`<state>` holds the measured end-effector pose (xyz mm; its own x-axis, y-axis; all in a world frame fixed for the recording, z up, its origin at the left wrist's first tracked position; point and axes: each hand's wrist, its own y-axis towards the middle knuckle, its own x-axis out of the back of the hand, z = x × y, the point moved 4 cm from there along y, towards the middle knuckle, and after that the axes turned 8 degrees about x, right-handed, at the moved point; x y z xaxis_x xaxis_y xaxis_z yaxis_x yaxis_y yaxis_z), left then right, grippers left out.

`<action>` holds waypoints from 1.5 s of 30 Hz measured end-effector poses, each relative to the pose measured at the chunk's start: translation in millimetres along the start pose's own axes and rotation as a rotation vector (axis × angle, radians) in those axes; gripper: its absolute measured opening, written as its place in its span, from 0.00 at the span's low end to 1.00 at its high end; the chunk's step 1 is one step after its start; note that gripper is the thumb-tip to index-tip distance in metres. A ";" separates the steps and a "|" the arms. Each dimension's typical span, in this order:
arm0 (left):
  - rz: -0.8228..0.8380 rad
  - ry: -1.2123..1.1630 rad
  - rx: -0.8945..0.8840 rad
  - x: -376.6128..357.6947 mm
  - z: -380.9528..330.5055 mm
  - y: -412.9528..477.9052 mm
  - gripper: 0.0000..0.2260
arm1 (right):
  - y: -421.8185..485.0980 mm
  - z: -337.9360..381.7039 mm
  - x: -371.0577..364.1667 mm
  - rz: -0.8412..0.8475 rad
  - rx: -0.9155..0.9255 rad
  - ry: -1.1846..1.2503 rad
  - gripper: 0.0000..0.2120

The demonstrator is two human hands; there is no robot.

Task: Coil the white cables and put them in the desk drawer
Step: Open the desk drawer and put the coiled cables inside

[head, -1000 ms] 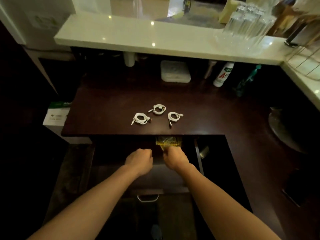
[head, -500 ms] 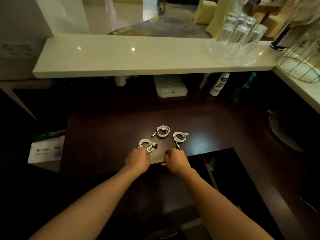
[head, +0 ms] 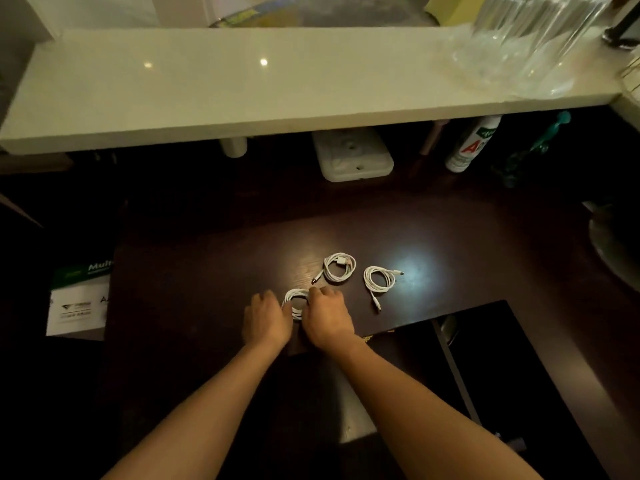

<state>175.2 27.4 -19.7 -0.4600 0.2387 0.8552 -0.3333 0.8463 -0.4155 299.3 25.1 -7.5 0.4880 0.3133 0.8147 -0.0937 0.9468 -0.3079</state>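
Three coiled white cables lie on the dark wooden desk [head: 207,271]. The nearest coil [head: 295,302] sits between my hands near the desk's front edge. My left hand [head: 265,318] touches its left side and my right hand [head: 327,317] covers its right side, fingers curled onto it. A second coil [head: 340,267] lies just behind, and a third coil [head: 379,279] with a loose tail lies to the right. Below the desk edge the open drawer [head: 446,344] shows as a dark gap, its inside mostly hidden.
A pale stone counter [head: 242,91] overhangs the back of the desk, with clear glasses [head: 533,39] at its right end. Under it stand a white flat box [head: 353,155], a white spray bottle [head: 472,143] and a teal bottle [head: 540,143]. A paper ream box [head: 81,299] sits left.
My hands left the drawer front, rose to the desk top and closed around the nearest coil. The view tilted up and nearer to the desk.
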 end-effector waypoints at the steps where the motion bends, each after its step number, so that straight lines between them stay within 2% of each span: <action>1: -0.007 -0.012 0.005 -3.1 -1.0 2.1 0.17 | 3.3 -0.7 -5.2 0.002 -0.010 0.005 0.16; 7: 0.004 -0.060 0.078 -7.6 -4.8 2.7 0.10 | 11.4 -8.9 -7.2 0.029 -0.250 0.267 0.15; 11: 0.120 -0.323 0.156 -2.7 -15.7 1.5 0.06 | 14.4 -19.9 2.5 0.098 -0.357 0.419 0.03; 16: 0.312 -0.719 0.234 13.3 -61.2 18.8 0.04 | 32.7 -31.8 47.4 -0.018 -0.389 0.666 0.04; 19: 0.381 -0.859 0.232 17.5 -96.2 26.7 0.10 | 54.2 -47.6 78.1 -0.085 -0.358 0.588 0.06; 22: 0.391 -0.902 0.247 5.6 -116.9 34.6 0.12 | 73.7 -61.1 94.3 -0.057 -0.283 0.381 0.06; 25: 0.346 -0.813 0.268 -13.3 -121.7 43.3 0.11 | 88.9 -70.8 95.1 -0.017 -0.202 0.228 0.08; 31: 0.101 -0.442 0.113 -18.0 -125.8 46.4 0.08 | 99.6 -71.8 81.2 0.059 0.002 -0.029 0.15; 36: 0.014 -0.196 0.143 -20.7 -123.5 45.5 0.09 | 103.7 -67.7 78.9 0.111 0.079 -0.145 0.13; 42: 0.092 -0.064 0.158 -27.9 -126.3 46.1 0.12 | 105.0 -68.4 79.2 0.237 -0.038 -0.014 0.14; 43: 0.120 -0.090 0.143 -27.4 -126.4 45.9 0.12 | 104.8 -71.5 81.9 0.259 -0.064 0.019 0.16; 45: 0.226 -0.306 0.134 -27.2 -125.4 46.0 0.10 | 103.2 -79.7 88.8 0.291 -0.120 0.088 0.17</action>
<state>275.6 119.6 -23.3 -0.7511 0.2418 0.6143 -0.2906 0.7145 -0.6365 402.1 144.7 -6.2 0.5291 0.5570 0.6401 -0.1398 0.8013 -0.5817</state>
